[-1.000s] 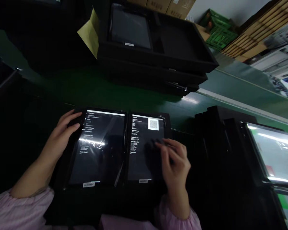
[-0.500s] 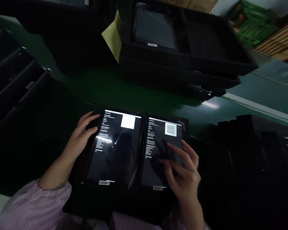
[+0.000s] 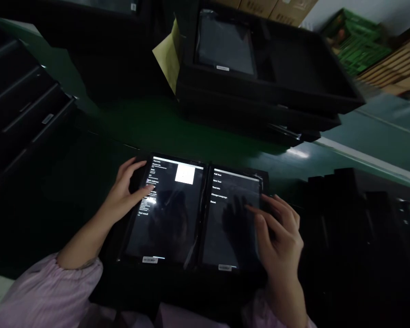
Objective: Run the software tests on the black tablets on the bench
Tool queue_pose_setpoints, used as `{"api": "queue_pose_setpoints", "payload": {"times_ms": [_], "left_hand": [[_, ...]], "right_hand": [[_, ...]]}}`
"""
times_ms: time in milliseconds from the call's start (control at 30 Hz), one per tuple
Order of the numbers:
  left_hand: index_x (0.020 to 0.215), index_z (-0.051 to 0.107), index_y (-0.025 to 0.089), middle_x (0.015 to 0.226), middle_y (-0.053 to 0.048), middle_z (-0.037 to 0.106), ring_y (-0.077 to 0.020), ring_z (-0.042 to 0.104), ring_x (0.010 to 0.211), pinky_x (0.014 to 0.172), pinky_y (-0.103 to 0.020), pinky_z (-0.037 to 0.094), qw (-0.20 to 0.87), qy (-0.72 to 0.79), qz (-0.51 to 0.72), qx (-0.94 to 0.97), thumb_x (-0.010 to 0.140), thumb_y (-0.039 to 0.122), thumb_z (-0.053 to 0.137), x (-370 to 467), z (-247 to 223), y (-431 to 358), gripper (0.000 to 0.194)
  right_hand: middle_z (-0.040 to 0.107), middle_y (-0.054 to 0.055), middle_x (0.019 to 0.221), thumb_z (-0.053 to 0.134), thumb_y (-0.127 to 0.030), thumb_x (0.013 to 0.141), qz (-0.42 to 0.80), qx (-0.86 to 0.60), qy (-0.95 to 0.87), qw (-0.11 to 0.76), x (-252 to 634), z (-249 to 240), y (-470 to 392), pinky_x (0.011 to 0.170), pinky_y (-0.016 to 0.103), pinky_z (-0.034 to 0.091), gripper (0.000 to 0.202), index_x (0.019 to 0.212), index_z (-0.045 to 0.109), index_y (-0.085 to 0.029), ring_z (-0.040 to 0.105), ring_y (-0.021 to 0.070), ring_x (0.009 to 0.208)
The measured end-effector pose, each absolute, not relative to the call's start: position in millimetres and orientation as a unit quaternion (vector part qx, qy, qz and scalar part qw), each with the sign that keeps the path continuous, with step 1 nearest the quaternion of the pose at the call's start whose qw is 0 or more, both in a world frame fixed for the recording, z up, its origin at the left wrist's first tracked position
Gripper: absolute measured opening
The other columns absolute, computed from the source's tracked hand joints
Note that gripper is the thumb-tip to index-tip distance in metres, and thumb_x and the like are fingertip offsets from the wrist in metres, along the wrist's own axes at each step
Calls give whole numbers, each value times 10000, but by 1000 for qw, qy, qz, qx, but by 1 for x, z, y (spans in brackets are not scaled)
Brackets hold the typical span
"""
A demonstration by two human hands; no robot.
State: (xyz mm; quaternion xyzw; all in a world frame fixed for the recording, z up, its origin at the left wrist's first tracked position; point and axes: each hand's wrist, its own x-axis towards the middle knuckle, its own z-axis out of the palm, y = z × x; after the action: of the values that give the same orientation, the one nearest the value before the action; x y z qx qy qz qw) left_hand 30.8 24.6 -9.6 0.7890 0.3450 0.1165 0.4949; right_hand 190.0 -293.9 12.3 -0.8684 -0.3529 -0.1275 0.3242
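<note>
Left tablet (image 3: 167, 228) and right tablet (image 3: 213, 232) side by side between hands. Left hand (image 3: 125, 191): thumb and fingers spread wide, thumb over left tablet's edge; best light, clear of screen text. Right hand (image 3: 283, 232): loose, nothing seen held, index finger over right tablet; contact unclear. Tap menu (image 3: 217, 188) lines squarely, one fingertip, others lifted.

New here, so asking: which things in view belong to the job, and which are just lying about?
In use:
left tablet, by the left hand
right tablet, by the right hand

Probably lying about:
yellow paper
green crate
cardboard boxes
</note>
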Motion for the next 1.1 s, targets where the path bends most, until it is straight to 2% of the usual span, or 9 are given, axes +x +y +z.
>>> {"api": "queue_pose_setpoints", "payload": {"times_ms": [67,167,333,600,767,967,1100], "left_hand": [[1347,595,332,1624,-48,352,-324,303,1532,1248,-565,269,521,351,127,768,849,469,689,32,-7,25,524],[1292,643,339,1605,-27,396,-314,324,1523,1258,-553,251,538,364,141,747,832,417,694,36,-7,28,470],[1187,702,327,1559,-18,468,-311,377,1492,1248,-541,271,545,362,183,734,802,379,697,45,-14,36,388],[1121,701,260,1498,-79,509,-300,444,1434,1229,-516,285,496,383,187,757,760,414,721,63,-15,41,393],[1124,684,256,1472,-84,496,-310,437,1429,1231,-518,275,479,391,182,764,753,417,720,68,-17,42,405],[1156,685,275,1511,-65,464,-318,366,1485,1264,-522,226,528,372,169,745,803,459,648,64,-12,44,400],[1207,677,296,1554,-53,440,-329,328,1513,1266,-543,223,543,364,157,741,801,445,638,59,-10,44,435]], "right_hand": [[583,125,1406,536,-320,1031,-114,-877,-373,280,202,15,-289,1075,643,445,270,1078,781,-216,430,392,1405],[450,104,1551,502,-365,1045,-93,-879,-395,249,216,12,-277,1139,696,357,316,1182,760,-246,278,415,1495],[402,111,1593,473,-398,1057,-81,-877,-403,248,226,0,-267,1151,732,309,361,1177,772,-236,187,442,1526],[608,140,1417,496,-338,1053,-148,-866,-348,328,215,13,-278,1071,655,445,342,1050,804,-190,426,399,1426],[621,123,1404,521,-335,1039,-133,-872,-306,358,200,11,-290,1052,660,459,309,1037,808,-221,456,381,1403],[595,94,1438,547,-317,1026,-80,-867,-365,328,193,7,-290,1075,648,453,279,1004,821,-270,397,367,1446],[559,94,1473,521,-314,1041,-81,-870,-372,314,192,6,-286,1078,650,450,291,1061,809,-275,378,360,1454]]}}
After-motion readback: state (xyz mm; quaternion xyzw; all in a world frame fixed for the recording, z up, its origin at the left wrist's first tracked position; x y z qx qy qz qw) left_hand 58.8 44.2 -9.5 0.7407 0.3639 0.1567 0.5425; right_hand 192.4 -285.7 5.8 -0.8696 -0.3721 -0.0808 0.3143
